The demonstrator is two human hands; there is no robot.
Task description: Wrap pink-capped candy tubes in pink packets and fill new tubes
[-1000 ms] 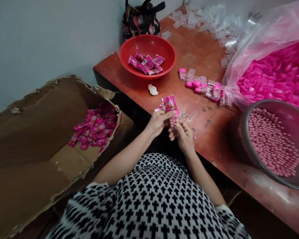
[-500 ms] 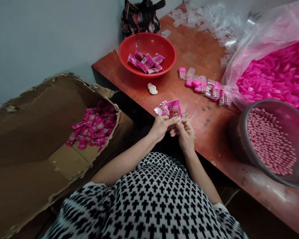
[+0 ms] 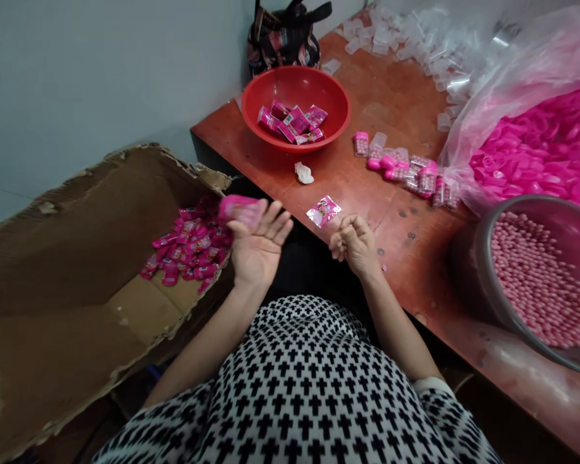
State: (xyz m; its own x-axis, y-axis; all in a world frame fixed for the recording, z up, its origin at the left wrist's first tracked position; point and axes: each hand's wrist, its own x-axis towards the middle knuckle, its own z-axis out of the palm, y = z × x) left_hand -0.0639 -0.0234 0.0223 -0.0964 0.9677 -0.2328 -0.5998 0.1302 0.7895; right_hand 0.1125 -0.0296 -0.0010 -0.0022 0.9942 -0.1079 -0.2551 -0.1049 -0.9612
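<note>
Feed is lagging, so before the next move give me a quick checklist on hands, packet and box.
1. Left hand open, fingers spread: ok.
2. Pink packet at its fingertips, near the cardboard box rim, blurred; held or released: cannot tell.
3. Right hand curled, nothing seen in it: ok.
4. Loose wrapper on the table beside the right hand; touching it: cannot tell.
5. Filled bottles lying in a row on the table: ok.

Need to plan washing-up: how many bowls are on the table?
2. The red bowl with pink packets sits far back on the table; the grey bowl of pink beads sits right, partly cropped.
</note>
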